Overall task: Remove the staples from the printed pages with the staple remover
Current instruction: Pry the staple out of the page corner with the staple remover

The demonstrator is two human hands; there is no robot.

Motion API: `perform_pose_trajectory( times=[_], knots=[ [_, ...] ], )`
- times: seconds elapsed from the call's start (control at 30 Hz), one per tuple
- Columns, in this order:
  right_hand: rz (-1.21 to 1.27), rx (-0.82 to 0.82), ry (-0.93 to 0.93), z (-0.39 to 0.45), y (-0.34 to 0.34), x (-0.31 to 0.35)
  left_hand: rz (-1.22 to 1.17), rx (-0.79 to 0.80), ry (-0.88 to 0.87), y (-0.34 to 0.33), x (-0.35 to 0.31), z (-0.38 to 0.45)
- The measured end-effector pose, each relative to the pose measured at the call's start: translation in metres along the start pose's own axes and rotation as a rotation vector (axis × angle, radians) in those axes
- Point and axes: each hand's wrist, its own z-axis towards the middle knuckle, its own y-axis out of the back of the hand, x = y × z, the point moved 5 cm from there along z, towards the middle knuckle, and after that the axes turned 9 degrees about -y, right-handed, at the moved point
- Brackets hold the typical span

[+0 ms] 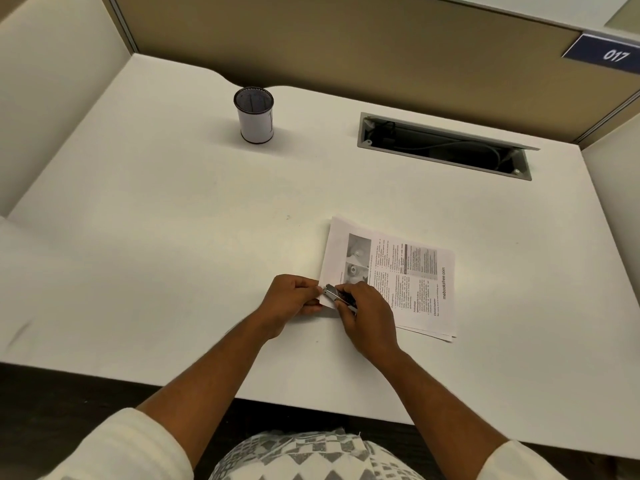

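The printed pages point(398, 275) lie flat on the white surface point(173, 220), a little toward four o'clock from its middle, turned so the text runs sideways to the person, with the edges of lower sheets showing along the near side. At the stack's corner toward seven o'clock the two hands meet. The left hand point(289, 303) pinches that corner, thumb and fingers curled onto the paper, so its grip is clamped on the pages. The right hand point(367, 317) comes in from the four o'clock side with its fingers curled round the staple remover point(337, 295), a small metal and dark tool whose shiny tip sits right at the pinched corner, touching the paper beside the left thumb; this grip is clamped on the tool. Whether the tool's tip is closed on a staple is too small to tell. Far across the surface toward eleven o'clock stands a white cylindrical pen holder point(255, 116) with a dark rim, upright and well apart from the pages. Toward one o'clock an open cable hatch point(443, 147) is set into the surface, with cords visible inside. A blue plate reading 017 point(604, 53) hangs on the partition at the far right.
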Motion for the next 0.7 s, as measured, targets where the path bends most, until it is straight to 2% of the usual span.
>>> perform_pose_trajectory(
  times=[0.27, 0.5, 0.7],
  knots=[
    [0.045, -0.063, -0.006, -0.003, 0.000, 0.000, 0.059, -0.014, -0.002, -0.005, 0.002, 0.004],
    [0.089, -0.031, 0.032, 0.003, 0.004, 0.001, 0.055, 0.020, -0.069, -0.009, 0.000, 0.005],
    [0.305, -0.010, -0.132, 0.009, 0.002, -0.007, 0.087, 0.024, -0.092, -0.009, 0.000, 0.008]
  ],
)
